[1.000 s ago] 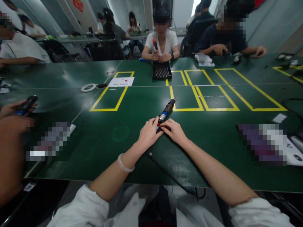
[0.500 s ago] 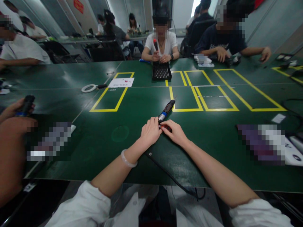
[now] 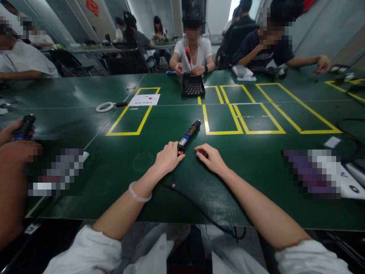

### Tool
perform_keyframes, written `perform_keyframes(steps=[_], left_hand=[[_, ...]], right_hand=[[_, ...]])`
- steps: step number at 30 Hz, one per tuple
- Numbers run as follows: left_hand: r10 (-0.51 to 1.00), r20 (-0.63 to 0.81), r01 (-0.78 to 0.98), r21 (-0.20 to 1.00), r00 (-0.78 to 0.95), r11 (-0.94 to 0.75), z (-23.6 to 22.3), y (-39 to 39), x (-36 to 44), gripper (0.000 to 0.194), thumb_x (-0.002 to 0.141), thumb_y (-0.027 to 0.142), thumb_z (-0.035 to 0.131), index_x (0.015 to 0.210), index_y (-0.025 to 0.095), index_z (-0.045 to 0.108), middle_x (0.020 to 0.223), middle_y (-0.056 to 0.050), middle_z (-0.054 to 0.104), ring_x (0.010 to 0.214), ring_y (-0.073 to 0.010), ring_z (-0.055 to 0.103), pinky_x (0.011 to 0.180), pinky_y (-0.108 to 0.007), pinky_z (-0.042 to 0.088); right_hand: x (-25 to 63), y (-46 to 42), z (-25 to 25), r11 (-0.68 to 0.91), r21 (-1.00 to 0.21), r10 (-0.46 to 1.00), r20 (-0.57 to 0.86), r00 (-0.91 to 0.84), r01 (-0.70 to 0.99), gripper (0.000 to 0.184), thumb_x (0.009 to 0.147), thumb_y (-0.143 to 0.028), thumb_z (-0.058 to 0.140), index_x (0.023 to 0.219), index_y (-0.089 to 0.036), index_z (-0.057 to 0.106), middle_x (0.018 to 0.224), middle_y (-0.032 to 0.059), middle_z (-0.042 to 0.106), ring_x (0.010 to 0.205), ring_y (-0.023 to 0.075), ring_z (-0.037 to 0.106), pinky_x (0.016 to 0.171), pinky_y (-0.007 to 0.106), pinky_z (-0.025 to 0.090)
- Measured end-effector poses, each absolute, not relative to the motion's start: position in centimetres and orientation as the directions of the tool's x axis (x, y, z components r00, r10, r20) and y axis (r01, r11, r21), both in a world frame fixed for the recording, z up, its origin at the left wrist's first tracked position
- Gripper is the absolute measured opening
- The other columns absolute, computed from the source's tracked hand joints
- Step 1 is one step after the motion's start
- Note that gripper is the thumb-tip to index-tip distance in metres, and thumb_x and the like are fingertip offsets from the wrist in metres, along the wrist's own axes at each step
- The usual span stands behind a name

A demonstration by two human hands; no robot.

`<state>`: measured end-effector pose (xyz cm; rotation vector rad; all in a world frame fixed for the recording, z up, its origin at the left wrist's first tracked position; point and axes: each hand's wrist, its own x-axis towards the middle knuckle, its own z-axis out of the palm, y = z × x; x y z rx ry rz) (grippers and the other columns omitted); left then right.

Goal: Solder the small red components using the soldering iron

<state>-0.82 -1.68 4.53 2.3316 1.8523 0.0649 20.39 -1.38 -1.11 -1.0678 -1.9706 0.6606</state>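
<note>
The left hand (image 3: 167,158) is wrapped around the near end of a dark electric screwdriver (image 3: 188,135), whose blue and silver bands show beyond the fingers. The tool slants across the middle of the worktop (image 3: 242,182), its tip to the far right, just beside a yellow tape frame (image 3: 224,133). The right hand (image 3: 211,159) stands apart from it, fingers curled and narrow; whether they hold anything small, I cannot tell. A black cable (image 3: 196,205) runs over the near edge.

As I judge it, getting hold of the tool is done. Its tip meets no workpiece that shows, so driving looks not yet begun. The covered near end hides whether anything there is left to adjust.
</note>
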Motion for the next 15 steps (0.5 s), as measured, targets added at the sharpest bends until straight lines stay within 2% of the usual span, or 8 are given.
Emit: perform_keyframes(steps=[8, 15], left_hand=[[0.991, -0.127, 0.998, 0.044, 0.046, -0.040, 4.6, -3.2, -9.5, 0.058, 0.091, 0.057, 0.036, 0.135, 0.020, 0.039, 0.126, -0.015, 0.052, 0.109, -0.0317, 0.056, 0.081, -0.042, 0.050], [0.977, -0.149, 0.988, -0.045, -0.150, 0.145, 4.5, -5.9, -19.8, 0.066, 0.092, 0.058, 0.031, 0.138, 0.011, 0.037, 0.128, -0.021, 0.051, 0.112, -0.0334, 0.056, 0.087, -0.040, 0.046]], right_hand=[[20.4, -1.4, -1.2, 0.510, -0.737, 0.855, 0.379, -0.354, 0.444, 0.017, 0.092, -0.022, 0.052, 0.104, -0.020, 0.064, 0.087, 0.0032, 0.060, 0.073, 0.0139, 0.057, 0.068, 0.026, 0.046], [20.1, -1.5, -1.0, 0.508, -0.736, 0.857, 0.379, -0.350, 0.447, 0.015, 0.092, -0.021, 0.052, 0.100, -0.019, 0.064, 0.084, 0.0030, 0.059, 0.071, 0.0135, 0.056, 0.067, 0.026, 0.045]])
